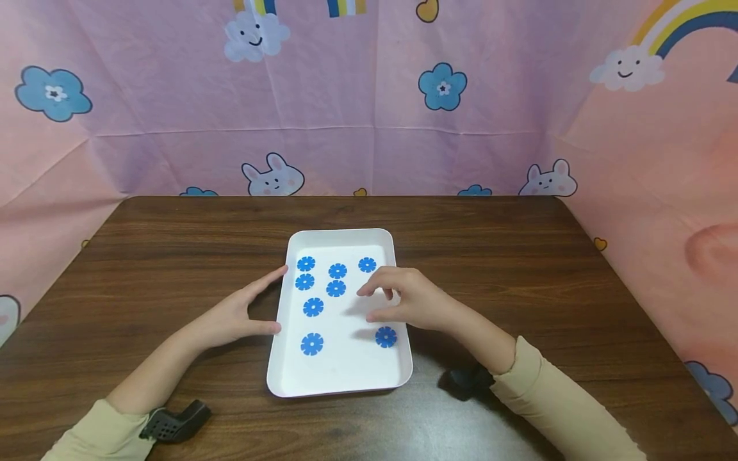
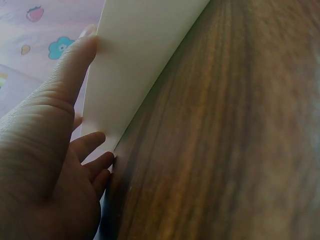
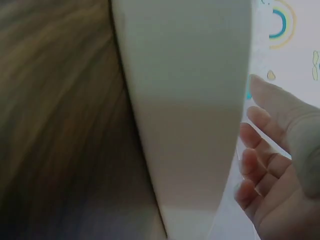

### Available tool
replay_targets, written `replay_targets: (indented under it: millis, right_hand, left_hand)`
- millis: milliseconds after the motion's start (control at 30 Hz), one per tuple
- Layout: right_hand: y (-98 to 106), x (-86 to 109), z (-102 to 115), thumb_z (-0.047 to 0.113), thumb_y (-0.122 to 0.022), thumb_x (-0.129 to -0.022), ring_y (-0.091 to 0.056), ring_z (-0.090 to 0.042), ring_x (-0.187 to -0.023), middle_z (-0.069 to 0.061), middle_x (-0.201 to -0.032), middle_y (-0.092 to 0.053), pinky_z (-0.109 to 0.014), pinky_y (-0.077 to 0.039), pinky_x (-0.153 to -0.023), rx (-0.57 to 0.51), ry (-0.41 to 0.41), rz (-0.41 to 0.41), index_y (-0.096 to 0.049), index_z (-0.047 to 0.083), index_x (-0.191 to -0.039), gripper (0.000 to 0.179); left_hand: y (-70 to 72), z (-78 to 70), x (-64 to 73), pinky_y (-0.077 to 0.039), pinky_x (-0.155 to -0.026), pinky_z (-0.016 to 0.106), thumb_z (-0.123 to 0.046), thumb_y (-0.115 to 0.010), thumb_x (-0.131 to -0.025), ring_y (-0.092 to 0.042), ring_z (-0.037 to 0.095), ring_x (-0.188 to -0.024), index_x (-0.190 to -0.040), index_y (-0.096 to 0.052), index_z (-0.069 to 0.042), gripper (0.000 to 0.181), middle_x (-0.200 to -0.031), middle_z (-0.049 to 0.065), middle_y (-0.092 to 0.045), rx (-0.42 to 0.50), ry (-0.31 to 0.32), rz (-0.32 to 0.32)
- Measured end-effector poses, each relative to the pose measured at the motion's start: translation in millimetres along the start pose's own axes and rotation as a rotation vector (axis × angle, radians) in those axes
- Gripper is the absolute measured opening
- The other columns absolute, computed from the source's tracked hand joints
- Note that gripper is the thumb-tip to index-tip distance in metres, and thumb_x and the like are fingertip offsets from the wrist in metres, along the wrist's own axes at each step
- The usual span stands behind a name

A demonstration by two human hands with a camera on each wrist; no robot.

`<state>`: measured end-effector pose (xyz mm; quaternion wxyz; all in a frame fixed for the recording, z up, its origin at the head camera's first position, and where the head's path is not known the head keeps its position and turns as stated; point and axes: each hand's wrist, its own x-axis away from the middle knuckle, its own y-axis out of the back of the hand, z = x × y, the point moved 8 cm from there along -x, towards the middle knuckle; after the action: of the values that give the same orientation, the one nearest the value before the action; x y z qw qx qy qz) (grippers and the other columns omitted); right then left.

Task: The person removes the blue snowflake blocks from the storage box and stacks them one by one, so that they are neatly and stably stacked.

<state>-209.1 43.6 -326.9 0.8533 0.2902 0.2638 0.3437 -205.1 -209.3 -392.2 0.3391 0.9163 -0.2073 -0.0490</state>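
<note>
Eight blue discs (image 1: 313,307) show in a white tray (image 1: 353,366) near the middle of the bench (image 1: 190,269). Two sit one above the other at the tray's upper left, beside the left wall. Just right of them is another close pair, also one above the other; whether that pair touches is too fine to tell. One disc lies at the upper right, one below the two pairs, one at the lower left, and one at the lower right beside the right wall. All lie flat.

The left hand (image 1: 233,317) is spread wide, thumb well apart from the fingers, its tips touching the outside of the tray's left wall; it grasps nothing. The right hand (image 1: 409,298) hangs over the tray's right side, fingers loosely bent, a clear gap between thumb and forefinger, with nothing in its hold. Its thumb is above and near the lower-right disc, and its shadow falls on the tray floor.

Both arms wear pale sleeves (image 1: 567,400). A black device (image 1: 175,423) is at the left wrist, another under the right. Behind the bench hangs a pink and purple cloth (image 1: 323,96) printed with rabbits, clouds, flowers and rainbows.
</note>
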Motion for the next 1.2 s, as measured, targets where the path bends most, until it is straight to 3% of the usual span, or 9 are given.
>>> replay_targets:
  millis: [267, 467, 767, 1200]
  right_hand:
    - [-28, -11.9, 13, 0.016, -0.084, -0.075, -0.056, -0.023, -0.08, -0.001, -0.104, -0.068, -0.026, -0.045, -0.063, -0.03, -0.055, 0.097, -0.071, 0.01, -0.11, 0.038]
    - [-48, -20.8, 19, 0.017, -0.083, -0.076, -0.053, -0.015, -0.074, 0.0, -0.098, -0.067, -0.022, -0.044, -0.062, -0.004, -0.005, 0.167, -0.071, 0.009, -0.109, 0.036]
    - [-74, -33.0, 12, 0.021, -0.083, -0.076, -0.049, -0.006, -0.069, 0.013, -0.092, -0.064, -0.018, -0.043, -0.061, 0.038, -0.041, 0.267, -0.072, 0.015, -0.11, 0.037]
    - [-92, -43.3, 4, 0.028, -0.082, -0.076, -0.051, -0.003, -0.075, 0.016, -0.094, -0.062, -0.018, -0.044, -0.066, 0.062, -0.098, 0.356, -0.071, 0.02, -0.115, 0.041]
  left_hand:
    - [-0.3, 0.1, -0.1, -0.019, -0.098, 0.073, -0.037, -0.081, -0.076, -0.017, 0.044, -0.139, -0.153, -0.023, -0.026, 0.098, -0.156, 0.015, -0.021, -0.01, 0.002, -0.001]
    - [-0.5, 0.4, 0.3, -0.02, -0.096, 0.074, -0.037, -0.081, -0.076, -0.018, 0.045, -0.139, -0.153, -0.023, -0.026, 0.097, -0.155, 0.016, -0.022, -0.02, 0.003, -0.005]
    - [0.3, -1.5, 0.8, -0.021, -0.094, 0.075, -0.036, -0.079, -0.078, -0.019, 0.049, -0.137, -0.153, -0.022, -0.025, 0.095, -0.155, 0.019, -0.022, -0.028, -0.009, 0.002]
    - [-0.9, 2.1, 0.1, -0.02, -0.095, 0.075, -0.037, -0.08, -0.077, -0.018, 0.047, -0.138, -0.153, -0.022, -0.029, 0.096, -0.155, 0.017, -0.021, -0.026, 0.009, 0.001]
